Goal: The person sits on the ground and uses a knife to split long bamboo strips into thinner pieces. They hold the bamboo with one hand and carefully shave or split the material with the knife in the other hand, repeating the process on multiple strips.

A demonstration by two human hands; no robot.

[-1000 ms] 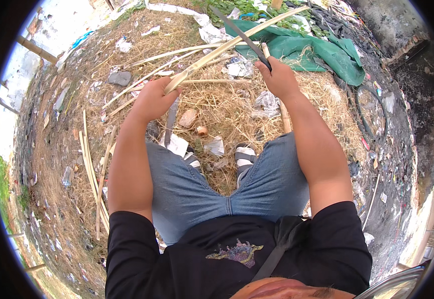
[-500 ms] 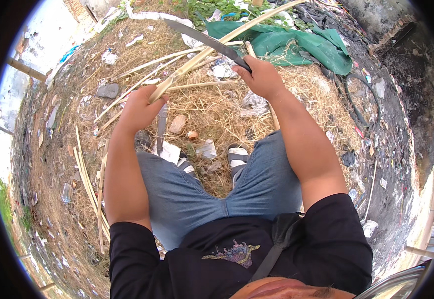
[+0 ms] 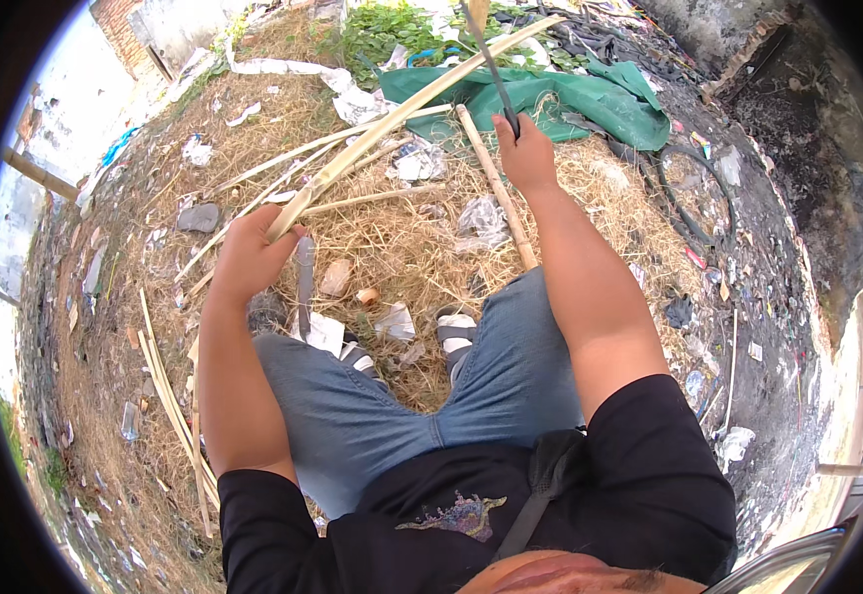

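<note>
My left hand [image 3: 251, 255] is closed around the lower end of a long pale bamboo strip [image 3: 382, 127], which slants up and away to the right. In my right hand [image 3: 527, 158] is the dark handle of a machete [image 3: 492, 71], its long blade pointing away from me. The blade crosses the strip near its far end; whether they touch I cannot tell. A second blade [image 3: 304, 282] stands out just below my left hand, beside my knee; its handle is not visible. Several thinner bamboo strips [image 3: 288, 141] lie on the dry straw beyond my left hand.
A bamboo pole [image 3: 494, 178] leans from my right thigh toward a crumpled green sheet [image 3: 540, 99]. More strips [image 3: 166, 381] lie at left. Stones [image 3: 335, 277], a grey rock [image 3: 198, 218] and plastic scraps [image 3: 486, 220] litter the straw. A black hose [image 3: 694, 198] coils at right.
The machete has swung from pointing left to pointing nearly straight away, its blade now edge-on and farther along the strip. My left hand, still gripping the strip, has shifted slightly nearer and left.
</note>
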